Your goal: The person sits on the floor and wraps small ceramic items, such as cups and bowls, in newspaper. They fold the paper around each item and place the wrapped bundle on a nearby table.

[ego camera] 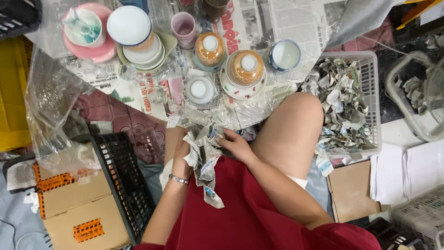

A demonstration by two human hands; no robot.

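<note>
Both my hands grip a crumpled wad of newspaper [204, 157] held over my lap, above red clothing. My left hand [181, 155], with a thin bracelet at the wrist, clasps its left side. My right hand [237, 146] holds its right side, fingers curled in. What the paper wraps, if anything, is hidden. Just beyond, on spread newspaper [277, 28] on the floor, stand several ceramic pieces: two orange-brown bowls upside down [245, 67], a small white dish [200, 89], a pink cup [183, 28], stacked white bowls [132, 32] and a pink plate with a cup [88, 32].
A white plastic basket [370, 83] full of crumpled newspaper stands right of my knee. A black crate [122, 180] and a cardboard box [78, 208] with orange labels sit at lower left. A clear plastic bag [51, 102] lies left; a yellow crate [11, 92] at the far left; a fan [425, 92] right.
</note>
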